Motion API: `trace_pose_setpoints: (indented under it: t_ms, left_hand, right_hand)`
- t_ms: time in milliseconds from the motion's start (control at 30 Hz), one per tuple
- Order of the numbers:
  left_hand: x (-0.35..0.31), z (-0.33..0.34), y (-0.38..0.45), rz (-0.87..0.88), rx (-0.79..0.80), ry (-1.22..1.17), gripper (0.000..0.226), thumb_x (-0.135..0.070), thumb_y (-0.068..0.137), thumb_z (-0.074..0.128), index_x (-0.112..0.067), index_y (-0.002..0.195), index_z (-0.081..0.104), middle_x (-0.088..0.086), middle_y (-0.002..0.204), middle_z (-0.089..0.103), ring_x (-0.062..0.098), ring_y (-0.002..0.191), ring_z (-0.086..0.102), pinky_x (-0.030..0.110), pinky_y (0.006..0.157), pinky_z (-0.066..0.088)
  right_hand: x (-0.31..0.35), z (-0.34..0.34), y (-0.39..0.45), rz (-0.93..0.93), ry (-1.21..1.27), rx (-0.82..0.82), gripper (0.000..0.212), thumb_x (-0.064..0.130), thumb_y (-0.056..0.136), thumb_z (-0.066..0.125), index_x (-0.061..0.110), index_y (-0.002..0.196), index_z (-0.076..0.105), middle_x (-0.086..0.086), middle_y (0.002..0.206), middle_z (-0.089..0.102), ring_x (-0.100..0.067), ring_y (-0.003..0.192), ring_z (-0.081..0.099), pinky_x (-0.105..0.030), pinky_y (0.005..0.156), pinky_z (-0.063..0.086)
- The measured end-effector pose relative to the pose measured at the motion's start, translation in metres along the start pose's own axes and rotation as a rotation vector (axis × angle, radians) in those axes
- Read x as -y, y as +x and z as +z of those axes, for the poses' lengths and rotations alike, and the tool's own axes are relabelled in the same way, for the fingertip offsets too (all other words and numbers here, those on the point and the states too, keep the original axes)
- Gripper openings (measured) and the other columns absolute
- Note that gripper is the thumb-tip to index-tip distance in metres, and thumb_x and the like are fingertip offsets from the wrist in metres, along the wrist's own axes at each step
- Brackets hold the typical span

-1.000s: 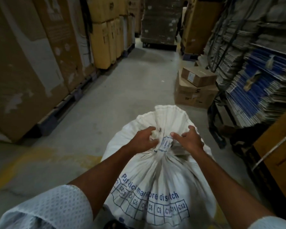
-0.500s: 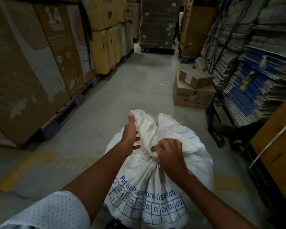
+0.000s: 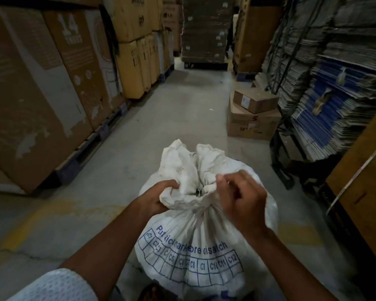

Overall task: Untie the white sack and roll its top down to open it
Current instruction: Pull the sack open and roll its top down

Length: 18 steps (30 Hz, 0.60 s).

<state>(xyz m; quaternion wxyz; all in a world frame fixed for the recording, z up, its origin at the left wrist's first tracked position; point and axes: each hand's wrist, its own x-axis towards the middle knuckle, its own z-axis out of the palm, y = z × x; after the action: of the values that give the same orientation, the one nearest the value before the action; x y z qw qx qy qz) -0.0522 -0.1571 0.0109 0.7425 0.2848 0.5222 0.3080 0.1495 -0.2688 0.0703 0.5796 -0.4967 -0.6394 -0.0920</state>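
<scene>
A full white woven sack (image 3: 193, 246) with blue printed letters and a grid stands on the concrete floor right in front of me. Its neck is cinched by a tie, and the loose top (image 3: 182, 170) stands up in two crumpled lobes above it. My left hand (image 3: 159, 198) grips the left side of the gathered top just above the tie. My right hand (image 3: 241, 203) is on the right of the neck, fingers curled and pinching at the tie or cloth there; what it holds is too small to tell apart.
Tall cardboard cartons on pallets (image 3: 41, 94) line the left of the aisle. Two brown boxes (image 3: 252, 114) are stacked on the floor ahead right. Bundles of flat cardboard (image 3: 334, 83) fill racks on the right. A yellow floor line (image 3: 37, 216) runs at left.
My left hand dropped from the side of the top to grip the gathered cloth by the tie. My right hand shifted right of the neck. The top now stands up in two lobes.
</scene>
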Motion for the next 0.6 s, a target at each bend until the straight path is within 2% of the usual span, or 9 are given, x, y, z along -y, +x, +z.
trace_pose_setpoints:
  t_ms: [67, 133, 167, 267, 300, 367, 433, 500, 600]
  left_hand:
    - [0.002, -0.003, 0.001, -0.007, 0.038, -0.008, 0.038, -0.006, 0.089, 0.059, 0.005, 0.125, 0.062, 0.025, 0.116, 0.068, 0.037, 0.102, 0.068, 0.046, 0.091, 0.056]
    - [0.005, -0.011, 0.007, 0.001, -0.013, 0.056, 0.056, -0.009, 0.081, 0.074, 0.004, 0.132, 0.056, 0.022, 0.118, 0.068, 0.034, 0.096, 0.07, 0.042, 0.074, 0.061]
    - [0.008, -0.014, 0.01, 0.014, -0.082, 0.123, 0.075, -0.013, 0.073, 0.084, 0.002, 0.137, 0.049, 0.02, 0.121, 0.065, 0.034, 0.097, 0.07, 0.045, 0.072, 0.062]
    - [0.01, -0.019, 0.011, 0.108, -0.425, 0.584, 0.123, -0.028, 0.068, 0.091, -0.014, 0.156, 0.007, 0.02, 0.148, 0.035, 0.04, 0.127, 0.051, 0.052, 0.097, 0.052]
    - [0.009, -0.02, 0.01, 0.18, -0.519, 0.778, 0.122, -0.03, 0.072, 0.088, -0.019, 0.157, 0.001, 0.021, 0.152, 0.027, 0.042, 0.132, 0.044, 0.052, 0.103, 0.047]
    - [0.01, -0.02, 0.01, 0.431, -0.687, 1.148, 0.083, -0.027, 0.082, 0.074, -0.026, 0.151, 0.029, 0.017, 0.142, 0.037, 0.039, 0.127, 0.047, 0.051, 0.103, 0.042]
    - [0.009, -0.014, 0.015, 0.716, -0.731, 1.257, 0.04, -0.02, 0.088, 0.059, -0.026, 0.127, 0.056, 0.009, 0.122, 0.052, 0.033, 0.113, 0.056, 0.047, 0.096, 0.045]
    - [0.009, 0.002, 0.021, 0.788, -0.669, 1.123, 0.023, -0.035, 0.094, 0.054, -0.023, 0.113, 0.058, 0.005, 0.108, 0.062, 0.029, 0.103, 0.063, 0.041, 0.087, 0.049]
    - [0.011, 0.031, 0.039, 0.429, -0.545, 1.053, 0.09, -0.088, 0.074, 0.044, -0.016, 0.128, 0.048, 0.01, 0.123, 0.065, 0.032, 0.115, 0.061, 0.045, 0.094, 0.05]
  right_hand:
    - [0.001, 0.004, 0.025, 0.124, 0.021, -0.071, 0.027, 0.019, 0.091, 0.067, 0.011, 0.066, 0.06, 0.004, 0.061, 0.051, -0.012, 0.056, 0.047, -0.02, 0.057, 0.038]
    - [-0.016, 0.02, 0.036, 0.307, -0.028, 0.053, 0.023, 0.032, 0.089, 0.064, 0.017, 0.072, 0.063, 0.005, 0.067, 0.06, -0.015, 0.065, 0.058, -0.03, 0.063, 0.048]
    - [-0.03, 0.028, 0.038, 0.423, -0.121, 0.197, 0.023, 0.041, 0.087, 0.062, 0.021, 0.077, 0.065, 0.006, 0.074, 0.066, -0.017, 0.073, 0.063, -0.032, 0.068, 0.051]
    - [-0.074, 0.046, 0.034, 0.655, -0.46, 0.835, 0.042, 0.063, 0.077, 0.06, 0.025, 0.095, 0.067, 0.004, 0.096, 0.072, -0.023, 0.093, 0.069, -0.033, 0.082, 0.054]
    - [-0.08, 0.05, 0.03, 0.678, -0.503, 1.048, 0.046, 0.064, 0.076, 0.062, 0.022, 0.096, 0.065, 0.003, 0.093, 0.074, -0.022, 0.088, 0.071, -0.033, 0.083, 0.055]
    - [-0.085, 0.055, 0.019, 0.667, -0.558, 1.247, 0.049, 0.062, 0.078, 0.063, 0.016, 0.093, 0.062, 0.003, 0.09, 0.075, -0.02, 0.084, 0.072, -0.033, 0.084, 0.054]
    - [-0.088, 0.062, 0.008, 0.61, -0.638, 1.049, 0.048, 0.061, 0.082, 0.061, 0.018, 0.102, 0.062, -0.001, 0.11, 0.068, -0.026, 0.103, 0.065, -0.036, 0.087, 0.047]
    - [-0.086, 0.071, 0.0, 0.596, -0.596, 0.796, 0.049, 0.063, 0.085, 0.055, 0.018, 0.103, 0.062, -0.007, 0.113, 0.065, -0.032, 0.106, 0.062, -0.039, 0.087, 0.047]
    - [-0.088, 0.088, -0.005, 0.713, -0.506, 0.776, 0.075, 0.075, 0.08, 0.051, 0.016, 0.126, 0.048, -0.012, 0.127, 0.054, -0.038, 0.117, 0.056, -0.044, 0.093, 0.045]
